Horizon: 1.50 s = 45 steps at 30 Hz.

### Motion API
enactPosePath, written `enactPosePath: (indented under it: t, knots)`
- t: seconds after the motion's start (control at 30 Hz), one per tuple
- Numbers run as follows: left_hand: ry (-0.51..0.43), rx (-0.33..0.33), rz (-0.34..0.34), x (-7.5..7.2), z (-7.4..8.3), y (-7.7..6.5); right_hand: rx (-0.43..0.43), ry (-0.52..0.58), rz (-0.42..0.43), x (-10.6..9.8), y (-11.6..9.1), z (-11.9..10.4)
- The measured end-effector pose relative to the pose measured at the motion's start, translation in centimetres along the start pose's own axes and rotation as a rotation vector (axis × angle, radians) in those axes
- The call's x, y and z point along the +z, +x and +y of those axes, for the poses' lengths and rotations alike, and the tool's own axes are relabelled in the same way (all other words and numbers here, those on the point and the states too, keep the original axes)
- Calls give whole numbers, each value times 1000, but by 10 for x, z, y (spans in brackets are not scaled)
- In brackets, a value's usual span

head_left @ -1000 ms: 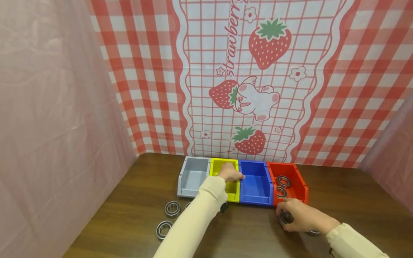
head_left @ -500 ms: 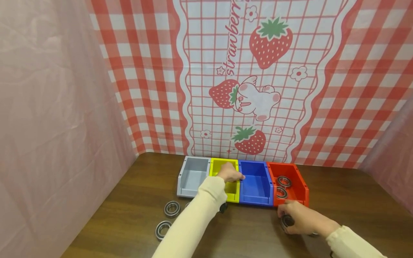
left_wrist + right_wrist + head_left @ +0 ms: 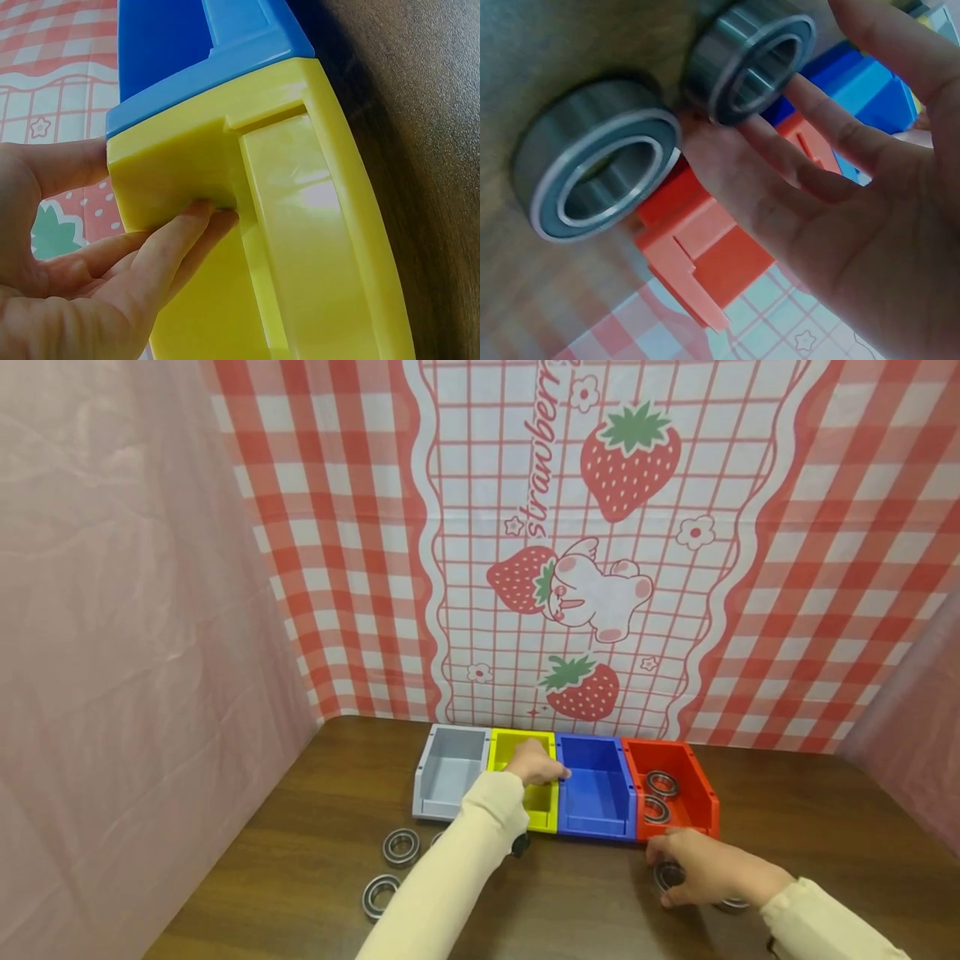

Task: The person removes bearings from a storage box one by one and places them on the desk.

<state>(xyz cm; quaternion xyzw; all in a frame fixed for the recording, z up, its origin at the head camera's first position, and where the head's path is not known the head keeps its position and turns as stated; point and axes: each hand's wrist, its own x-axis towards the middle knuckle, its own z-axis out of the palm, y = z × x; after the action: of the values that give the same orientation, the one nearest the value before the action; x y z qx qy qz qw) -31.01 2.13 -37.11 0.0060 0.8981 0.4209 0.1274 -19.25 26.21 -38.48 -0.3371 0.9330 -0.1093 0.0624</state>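
My left hand (image 3: 534, 762) reaches over the yellow bin (image 3: 300, 195). Its fingers lie inside against the side wall, and the thumb sits at the edge beside the blue bin (image 3: 597, 789), so it pinches that wall. On the table before the red bin (image 3: 697, 785), my right hand (image 3: 708, 864) is around a ball bearing (image 3: 664, 878). In the right wrist view, extended fingertips are right at that bearing (image 3: 754, 67), while the thumb stands off from it. Another bearing (image 3: 592, 165) lies beside it, partly covered by the hand in the head view.
Two bearings rest in the red bin, one bearing (image 3: 662, 784) behind the other. A grey bin (image 3: 453, 768) ends the row at left. At the table's left are a bearing (image 3: 401, 847), a nearer bearing (image 3: 379, 893) and another mostly hidden by the left sleeve. A checked cloth (image 3: 360, 568) hangs behind.
My right hand has shifted slightly toward me and right, and its thumb has moved a little away from the fingers. The left hand keeps its place at the yellow bin.
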Motion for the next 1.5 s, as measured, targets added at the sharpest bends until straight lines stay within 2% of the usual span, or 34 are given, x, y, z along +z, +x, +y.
enactPosePath:
  t: [0.33,0.57,0.83,1.0,1.13,1.5]
  knots:
    - [4,1,14,1,-4,-3,23,82,-54,-10,4,-5]
    - [-29,5,8,-2,-3,-3,14,63,-53,-24,12,-6]
    - [-23,-4,8,-3,-1,0,48,62,-39,-32,18,-6]
    - [-21,-1,2,-1,-2,1,94,82,-64,-36,18,-3]
    - [-15,4,12,1,-3,0,100,101,-68,-42,21,5]
    - [-20,3,38,1,-1,-6,180,97,-38,-50,34,16]
